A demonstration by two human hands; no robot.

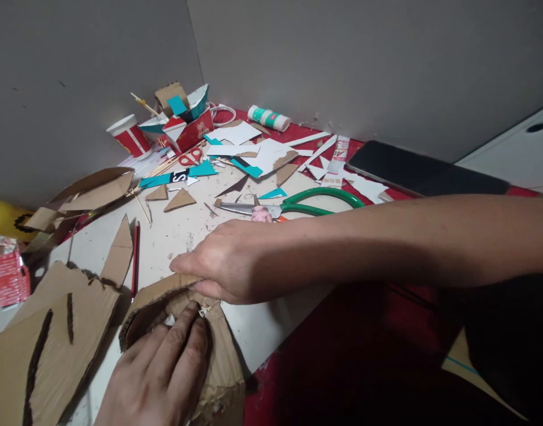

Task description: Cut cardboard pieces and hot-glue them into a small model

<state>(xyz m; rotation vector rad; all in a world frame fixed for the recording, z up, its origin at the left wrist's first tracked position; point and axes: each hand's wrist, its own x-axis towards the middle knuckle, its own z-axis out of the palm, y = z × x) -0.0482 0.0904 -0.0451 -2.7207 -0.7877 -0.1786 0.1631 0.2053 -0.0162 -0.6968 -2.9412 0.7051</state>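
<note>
Curved, creased brown cardboard (225,346) is pinched at its rim by the right hand (229,257). Its inside is touched by the left hand (162,361), whose grip cannot be told.

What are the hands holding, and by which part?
A curved cardboard piece: the right hand grips its upper edge, while the left hand touches its inner side.

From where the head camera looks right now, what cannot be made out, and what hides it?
In the head view:
Curved cardboard: inside, partly covered by the left hand; lower end, cut off by the bottom edge.
Green scissors: part of the handles, behind the right forearm.
Phone: near edge, partly behind the same forearm.
Yellow thing: cut off by the left edge.
</note>
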